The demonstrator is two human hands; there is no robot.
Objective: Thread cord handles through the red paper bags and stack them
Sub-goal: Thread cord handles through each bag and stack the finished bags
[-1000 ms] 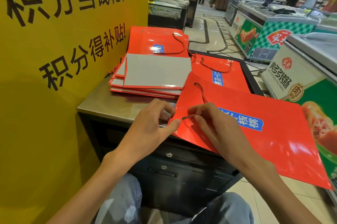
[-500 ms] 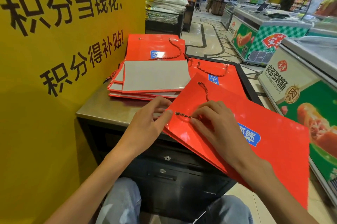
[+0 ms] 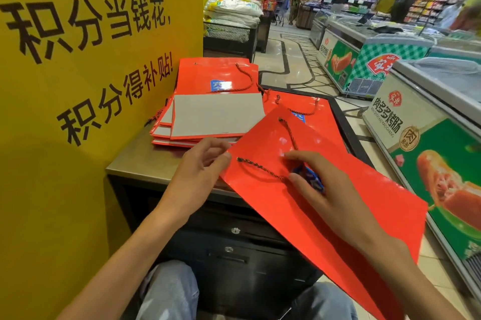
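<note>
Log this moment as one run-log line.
step: threading handle | left hand: grips edge of red bag | right hand: pinches cord | stack: on counter

Yellow sign panel with black characters, left. Steel tabletop over dark drawers. Chest freezers right. Stacked white sacks beyond.

My left hand reaches in from the lower left, forearm bare, wrist straight, fingers curled and the thumb pointing right with its tip at the edge of the sheet I hold. My right hand comes in from the lower right, palm down, fingers bent at the knuckles, thumb and forefinger pinched together on the cord end. Both elbows sit low, near my knees.
</note>
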